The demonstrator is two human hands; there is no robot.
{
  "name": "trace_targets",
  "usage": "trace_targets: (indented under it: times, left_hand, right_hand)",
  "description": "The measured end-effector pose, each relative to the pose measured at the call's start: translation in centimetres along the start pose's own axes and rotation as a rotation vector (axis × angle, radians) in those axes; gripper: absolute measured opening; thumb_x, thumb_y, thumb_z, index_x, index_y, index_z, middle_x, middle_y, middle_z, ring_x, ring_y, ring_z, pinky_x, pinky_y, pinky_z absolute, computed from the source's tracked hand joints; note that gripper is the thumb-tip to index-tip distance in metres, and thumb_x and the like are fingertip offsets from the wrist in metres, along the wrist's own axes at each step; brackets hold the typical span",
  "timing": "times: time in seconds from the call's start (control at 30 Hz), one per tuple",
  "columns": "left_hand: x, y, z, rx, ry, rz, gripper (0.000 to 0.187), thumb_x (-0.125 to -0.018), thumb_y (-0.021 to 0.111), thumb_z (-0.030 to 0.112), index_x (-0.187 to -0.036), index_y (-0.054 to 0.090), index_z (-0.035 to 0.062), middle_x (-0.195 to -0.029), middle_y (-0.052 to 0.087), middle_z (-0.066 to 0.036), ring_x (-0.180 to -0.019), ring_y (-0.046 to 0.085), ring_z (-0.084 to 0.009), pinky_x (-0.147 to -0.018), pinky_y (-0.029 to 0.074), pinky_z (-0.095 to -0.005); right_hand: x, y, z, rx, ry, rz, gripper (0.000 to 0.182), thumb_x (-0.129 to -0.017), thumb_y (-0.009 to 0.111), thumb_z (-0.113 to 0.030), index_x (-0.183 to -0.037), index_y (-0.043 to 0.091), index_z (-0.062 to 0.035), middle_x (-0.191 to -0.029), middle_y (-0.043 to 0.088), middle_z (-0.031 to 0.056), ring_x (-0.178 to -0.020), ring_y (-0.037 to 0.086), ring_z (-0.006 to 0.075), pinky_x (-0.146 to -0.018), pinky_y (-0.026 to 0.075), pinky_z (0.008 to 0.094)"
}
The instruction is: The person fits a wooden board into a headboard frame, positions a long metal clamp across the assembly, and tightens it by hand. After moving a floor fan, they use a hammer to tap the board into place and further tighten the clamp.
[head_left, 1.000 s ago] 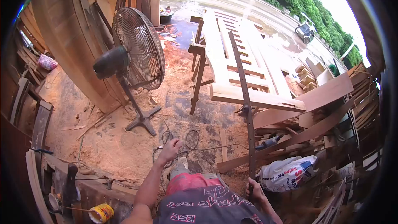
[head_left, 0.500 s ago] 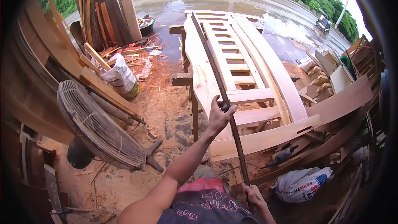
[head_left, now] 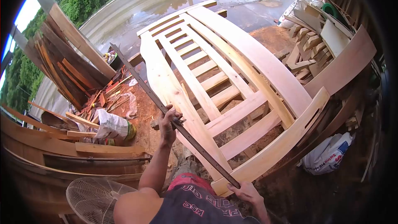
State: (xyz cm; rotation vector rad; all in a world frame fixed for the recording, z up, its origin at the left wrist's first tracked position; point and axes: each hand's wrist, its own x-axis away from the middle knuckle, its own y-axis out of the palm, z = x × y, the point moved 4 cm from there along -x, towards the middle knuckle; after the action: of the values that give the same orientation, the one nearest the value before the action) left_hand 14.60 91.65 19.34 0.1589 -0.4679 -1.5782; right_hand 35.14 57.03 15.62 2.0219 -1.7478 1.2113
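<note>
A long dark metal bar clamp (head_left: pixel 203 152) runs slantwise across the near left side of a pale slatted wooden frame (head_left: pixel 159 72). My left hand (head_left: pixel 168 124) is wrapped round the bar about its middle, right at a small clamp fitting. Low on the right, my right hand (head_left: pixel 246 193) grips the bar's near end, over the corner by the frame's end board (head_left: pixel 273 151). The bar's far end reaches out past the frame's wavy left-hand board.
A printed white sack (head_left: pixel 325 153) lies right of the frame, below stacked wood offcuts (head_left: pixel 304 45). To the left are another sack (head_left: pixel 112 124), leaning planks (head_left: pixel 60 68) and scrap strips. A caged fan (head_left: pixel 93 197) stands at lower left. Wet road runs behind.
The bar clamp has swung left with both hands, from lying along the frame to slanting over its left edge. My view has turned right and the body has come nearer the frame.
</note>
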Motion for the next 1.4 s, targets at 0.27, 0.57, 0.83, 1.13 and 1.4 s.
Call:
trace_targets:
  times: [0.27, 0.57, 0.83, 1.13, 1.4]
  left_hand:
    - [-7.8, -0.1, 2.6, 0.028, -0.032, 0.014, 0.04, -0.081, 0.067, 0.01, -0.115, 0.051, -0.0031, -0.082, 0.057, -0.007, -0.07, 0.058, -0.0147, -0.068, 0.052, -0.0291]
    - [-16.4, -3.3, 4.6, -0.042, -0.049, 0.061, 0.037, -0.086, 0.072, 0.017, -0.111, 0.052, -0.0003, -0.079, 0.056, -0.004, -0.066, 0.056, -0.0115, -0.06, 0.053, -0.0284]
    - [-21.1, -4.1, 5.7, -0.061, -0.037, 0.058, 0.035, -0.087, 0.072, 0.017, -0.111, 0.052, 0.0001, -0.074, 0.057, -0.003, -0.061, 0.055, -0.0097, -0.056, 0.045, -0.0245]
    - [-25.3, -6.5, -1.0, -0.07, -0.105, -0.01, 0.012, -0.083, 0.062, 0.015, -0.081, 0.052, 0.0093, -0.066, 0.047, -0.002, -0.053, 0.048, -0.0133, -0.044, 0.047, -0.0301]
    - [-27.5, -7.9, -4.2, -0.18, -0.273, -0.163, 0.012, -0.077, 0.059, 0.01, -0.074, 0.049, 0.0051, -0.07, 0.048, -0.006, -0.052, 0.049, -0.0186, -0.047, 0.049, -0.0339]
  right_hand:
    - [-4.3, -2.3, -6.2, 0.044, 0.213, -0.047, 0.069, -0.089, 0.054, -0.068, -0.119, 0.07, -0.0075, -0.102, 0.071, 0.025, -0.106, 0.065, 0.0413, -0.091, 0.05, 0.0443]
    - [-13.1, -1.1, -10.0, 0.002, 0.225, -0.094, 0.058, -0.089, 0.062, -0.059, -0.08, 0.064, -0.002, -0.064, 0.055, 0.0067, -0.065, 0.056, 0.0177, -0.062, 0.046, 0.0357]
    - [-15.8, -2.8, -15.2, 0.001, 0.291, -0.135, 0.06, -0.089, 0.06, -0.063, -0.082, 0.066, -0.0031, -0.06, 0.059, 0.0056, -0.059, 0.06, 0.0171, -0.057, 0.047, 0.033]
    - [-13.5, -1.4, -17.0, 0.125, 0.09, 0.621, 0.053, -0.082, 0.072, -0.04, -0.114, 0.063, 0.0018, -0.117, 0.06, 0.023, -0.118, 0.054, 0.0396, -0.105, 0.042, 0.0454]
    - [-6.0, -0.1, -14.8, 0.015, 0.381, 1.309, 0.045, -0.082, 0.078, -0.033, -0.109, 0.061, -0.0002, -0.11, 0.056, 0.0202, -0.107, 0.055, 0.0388, -0.096, 0.046, 0.045]
